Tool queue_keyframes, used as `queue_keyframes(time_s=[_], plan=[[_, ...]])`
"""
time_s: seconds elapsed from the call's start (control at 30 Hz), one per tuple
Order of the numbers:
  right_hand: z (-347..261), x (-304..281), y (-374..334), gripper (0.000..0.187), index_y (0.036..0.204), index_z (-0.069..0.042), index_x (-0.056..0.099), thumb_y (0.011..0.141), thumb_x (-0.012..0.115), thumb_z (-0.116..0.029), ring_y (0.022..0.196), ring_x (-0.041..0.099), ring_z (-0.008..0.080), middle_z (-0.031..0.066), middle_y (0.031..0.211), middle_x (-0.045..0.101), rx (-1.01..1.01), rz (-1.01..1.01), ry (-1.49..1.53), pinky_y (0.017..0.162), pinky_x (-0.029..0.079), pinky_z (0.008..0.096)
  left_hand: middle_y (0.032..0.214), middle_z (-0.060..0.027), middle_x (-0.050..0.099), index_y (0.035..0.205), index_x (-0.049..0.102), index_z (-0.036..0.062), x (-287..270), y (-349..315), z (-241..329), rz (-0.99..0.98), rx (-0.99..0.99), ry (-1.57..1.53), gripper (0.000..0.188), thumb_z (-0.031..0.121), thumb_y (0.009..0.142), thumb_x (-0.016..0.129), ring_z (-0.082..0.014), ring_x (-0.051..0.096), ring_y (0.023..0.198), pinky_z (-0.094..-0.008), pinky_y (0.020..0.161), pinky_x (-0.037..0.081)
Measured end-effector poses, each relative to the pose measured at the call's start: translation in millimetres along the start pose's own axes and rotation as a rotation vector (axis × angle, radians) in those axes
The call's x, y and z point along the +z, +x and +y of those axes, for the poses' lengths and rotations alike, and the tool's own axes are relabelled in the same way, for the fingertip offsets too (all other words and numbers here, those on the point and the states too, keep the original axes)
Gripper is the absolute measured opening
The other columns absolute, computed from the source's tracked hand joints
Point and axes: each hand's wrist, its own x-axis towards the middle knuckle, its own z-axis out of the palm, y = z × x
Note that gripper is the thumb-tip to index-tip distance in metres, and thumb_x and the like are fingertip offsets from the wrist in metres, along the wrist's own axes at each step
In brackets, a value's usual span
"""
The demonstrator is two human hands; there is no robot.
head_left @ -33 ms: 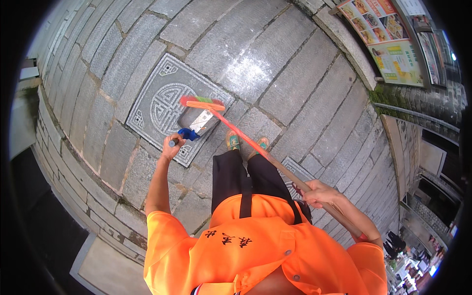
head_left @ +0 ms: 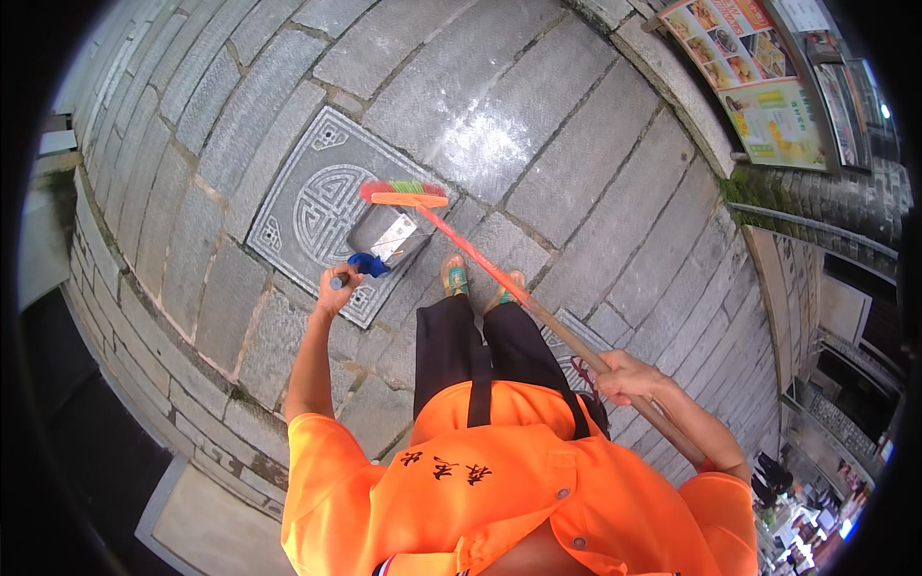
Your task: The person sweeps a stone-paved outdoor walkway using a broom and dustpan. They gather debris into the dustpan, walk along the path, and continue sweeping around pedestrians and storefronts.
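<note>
My left hand (head_left: 338,284) is closed round the upright handle of a dustpan (head_left: 363,233), seen from above. The pan is grey, with a white patch and blue plastic (head_left: 368,264) below my fist. My right hand (head_left: 624,377) grips the long handle of a broom (head_left: 499,285), red toward the head and wood-coloured farther up. That handle slants up past my right forearm. The orange broom head (head_left: 410,200) with red and green bristles lies across the far side of the dustpan. Whether the bristles touch the pan or the ground, I cannot tell.
Grey stone paving (head_left: 586,144) surrounds my feet (head_left: 455,276). A carved square slab (head_left: 322,173) lies under the dustpan, and part of another shows by my right leg. A picture menu board (head_left: 759,82) stands at far right, near a mossy edge (head_left: 740,187). Walls rise at left.
The broom head has shifted slightly right and a little farther from me. Both hands keep their grip and the dustpan has hardly moved.
</note>
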Motion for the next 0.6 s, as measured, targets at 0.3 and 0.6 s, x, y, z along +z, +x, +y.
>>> queue_keyframes(time_s=[0.3,0.6], plan=[[5.1,41.2,100.5,0.013,0.067,-0.002,0.041,0.071,0.053,-0.006,0.036,0.043,0.013,0.0044,0.051,0.044,0.066,-0.019,0.063,0.032,0.033,0.027,0.056,-0.0083,0.052,0.064,0.053,0.0012,4.3,-2.9,-2.4,0.023,-0.018,0.011,0.019,0.011,0.069,0.068,-0.0162,0.048,0.054,-0.03,0.056,0.042],[-14.1,-11.6,-10.0,0.009,0.067,-0.003,0.043,0.07,0.051,-0.003,0.032,0.037,0.0099,0.0012,0.049,0.04,-0.081,0.226,-0.025,0.029,0.028,0.0259,0.05,-0.0003,0.046,0.061,0.053,0.0026,11.8,-6.7,-16.5,0.045,-0.104,-0.134,0.019,0.009,0.07,0.068,-0.0084,0.039,0.051,-0.0265,0.053,0.038]])
